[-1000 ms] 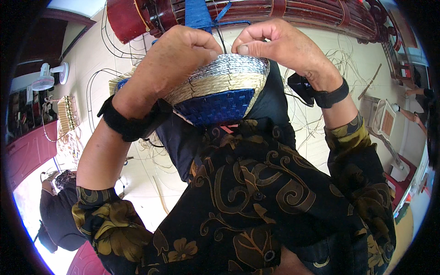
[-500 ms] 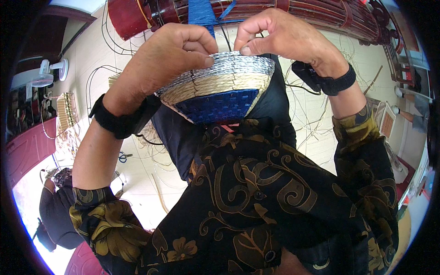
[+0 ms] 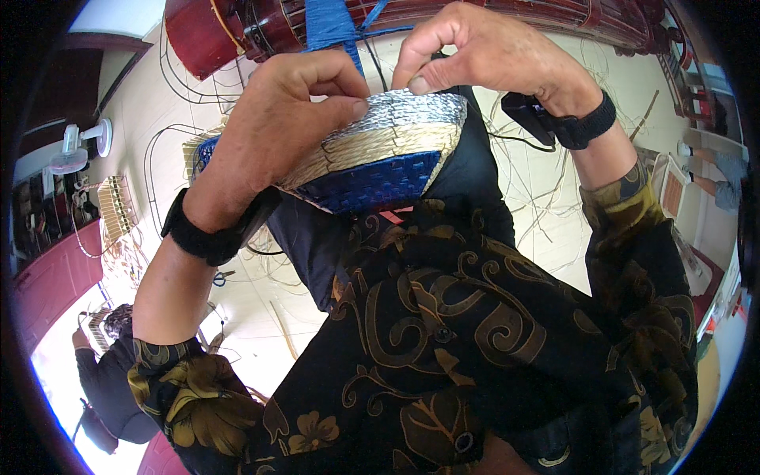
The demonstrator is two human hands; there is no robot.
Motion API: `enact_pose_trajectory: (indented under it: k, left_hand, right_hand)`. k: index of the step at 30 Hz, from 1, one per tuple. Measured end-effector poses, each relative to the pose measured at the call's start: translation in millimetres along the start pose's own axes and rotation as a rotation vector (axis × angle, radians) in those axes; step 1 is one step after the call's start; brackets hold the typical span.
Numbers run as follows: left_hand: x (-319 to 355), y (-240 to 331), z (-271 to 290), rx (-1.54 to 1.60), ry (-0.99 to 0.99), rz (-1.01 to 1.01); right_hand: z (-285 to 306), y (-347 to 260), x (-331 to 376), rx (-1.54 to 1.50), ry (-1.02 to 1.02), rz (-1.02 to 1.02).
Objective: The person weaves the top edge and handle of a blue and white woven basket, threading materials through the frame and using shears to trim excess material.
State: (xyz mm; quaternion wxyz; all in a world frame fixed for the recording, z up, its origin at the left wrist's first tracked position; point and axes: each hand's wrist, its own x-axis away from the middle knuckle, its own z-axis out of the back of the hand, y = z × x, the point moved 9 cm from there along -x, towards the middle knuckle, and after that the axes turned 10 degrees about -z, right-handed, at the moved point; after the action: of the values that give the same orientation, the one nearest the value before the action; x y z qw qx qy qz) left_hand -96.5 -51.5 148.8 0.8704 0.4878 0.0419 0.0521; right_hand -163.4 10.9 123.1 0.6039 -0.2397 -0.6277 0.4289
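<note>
A woven basket [image 3: 372, 180] rests against my lap, tilted with its wall facing me. Its weave is dark blue low down, then a straw-coloured band, then a silver band along the rim. My left hand [image 3: 285, 119] is curled over the left part of the rim, thumb and fingers closed on it. At the middle of the silver rim, my right hand [image 3: 487, 59] pinches with thumb and forefinger; whatever thin piece lies between the tips is too small to make out. The basket's inside is hidden from me.
Beyond the basket lies a dark red wooden bench [image 3: 514, 12] with blue strapping [image 3: 328, 28] on it. Loose strands [image 3: 538, 190] litter the tiled floor. Scissors [image 3: 224, 277] lie at the left, near a small white fan [image 3: 83, 146]. A person in black [image 3: 119, 388] is at lower left.
The basket has shifted slightly left, and more blue weave shows beyond my left wrist. My right hand stays pinched at the rim. The person at lower left has changed posture.
</note>
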Motion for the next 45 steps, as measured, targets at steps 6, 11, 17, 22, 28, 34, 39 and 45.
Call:
enact_pose_trajectory:
  k: [6,11,17,22,28,34,39,45]
  left_hand:
    - [-10.4,-6.8,2.1,0.034,-0.046,0.194]
    - [-21.4,-9.0,-6.6,0.086,-0.186,0.228]
    - [-20.8,-7.4,-11.5,0.210,-0.156,0.235]
    - [-22.3,-9.7,-15.0,0.296,-0.144,0.218]
    - [-14.9,5.9,-11.1,0.218,-0.156,0.196]
    - [-3.5,11.3,-3.8,0.059,-0.018,0.018]
    - [2.0,25.2,0.6,-0.138,0.099,-0.165]
    - [2.3,33.8,-8.9,-0.126,0.087,-0.220]
  right_hand:
    - [-0.6,11.3,-4.2,-0.166,-0.034,-0.030]
    - [-1.5,9.9,-1.0,-0.212,-0.042,0.099]
    - [-4.3,9.7,-0.6,-0.170,-0.052,0.159]
    - [-4.3,-1.9,4.0,-0.127,-0.097,0.242]
    - [-8.8,-0.7,3.1,-0.128,-0.195,0.090]
    - [-5.1,5.0,4.3,-0.073,-0.116,0.008]
    - [-4.5,3.7,6.8,-0.063,-0.097,-0.004]
    - [-5.7,7.0,13.0,-0.078,-0.112,0.102]
